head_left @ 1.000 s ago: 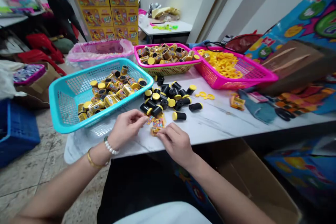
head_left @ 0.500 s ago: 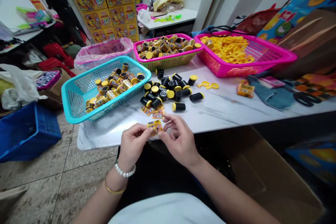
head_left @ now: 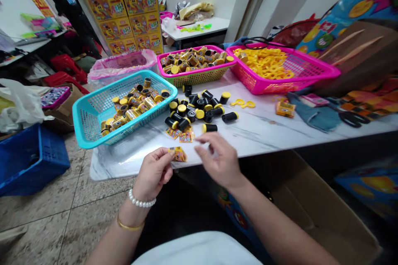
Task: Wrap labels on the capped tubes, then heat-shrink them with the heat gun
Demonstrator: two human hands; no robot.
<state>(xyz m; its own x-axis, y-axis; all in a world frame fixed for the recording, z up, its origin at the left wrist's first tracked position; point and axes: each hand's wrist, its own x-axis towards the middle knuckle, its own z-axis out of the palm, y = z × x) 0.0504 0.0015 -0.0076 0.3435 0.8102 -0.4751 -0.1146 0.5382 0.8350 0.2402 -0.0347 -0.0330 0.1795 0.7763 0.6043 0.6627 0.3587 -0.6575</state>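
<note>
A turquoise mesh basket (head_left: 93,120) sits left of centre and a magenta basket (head_left: 311,75) at upper right (its rings (head_left: 264,63) a loud yellow). Black canisters (head_left: 230,116) with yellow caps dot the white, grey-veined tabletop (head_left: 248,140), above a yellow-and-red printed label (head_left: 178,154) at lower centre.

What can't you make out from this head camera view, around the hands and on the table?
Head view:
Printing on the small yellow packet in the left hand: too small, and fingers cover part of it.
Lower black canisters in the teal plastic basket: hidden by the top layer.
Inside of the cardboard box: lost in shadow.
</note>
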